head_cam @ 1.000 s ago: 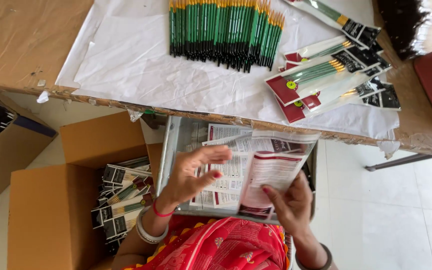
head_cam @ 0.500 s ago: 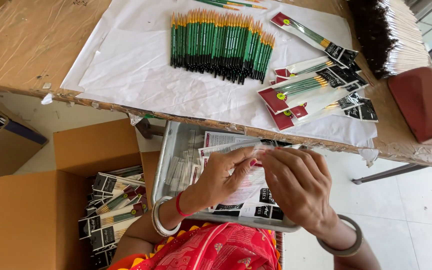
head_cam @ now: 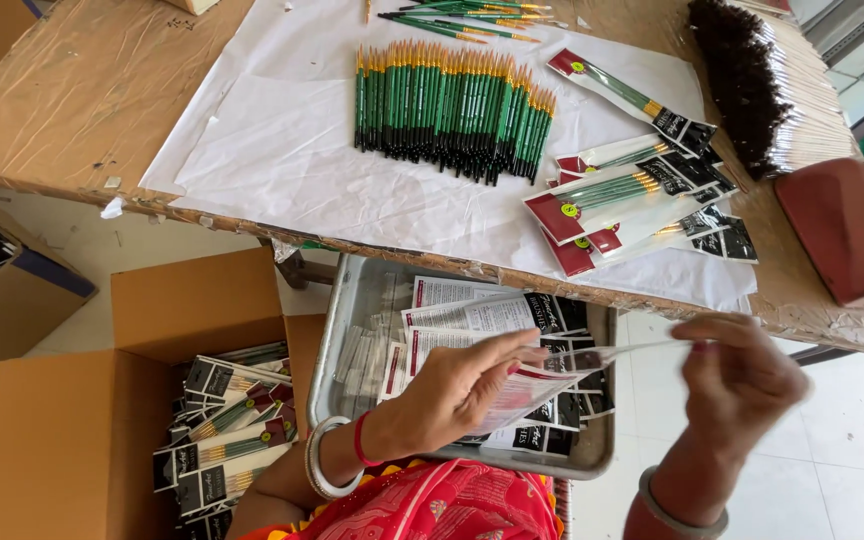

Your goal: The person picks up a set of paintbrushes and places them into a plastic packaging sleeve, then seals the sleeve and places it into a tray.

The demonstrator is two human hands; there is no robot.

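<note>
Left hand (head_cam: 457, 392) and right hand (head_cam: 737, 375) each pinching one end of a clear sleeve (head_cam: 592, 360), held over a metal tray (head_cam: 342, 330), green brushes (head_cam: 452, 105) on table (head_cam: 82, 90) above

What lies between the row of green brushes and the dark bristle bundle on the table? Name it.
Head view: packaged brush sets in clear sleeves lie on the white paper between the green brushes and the bristle bundle.

Packing corner in daylight.
A plastic-wrapped brown wooden table (head_cam: 82, 90) carries a white paper sheet (head_cam: 282, 150); pale floor tiles (head_cam: 842, 470) lie below, beside an open cardboard box (head_cam: 62, 440).
</note>
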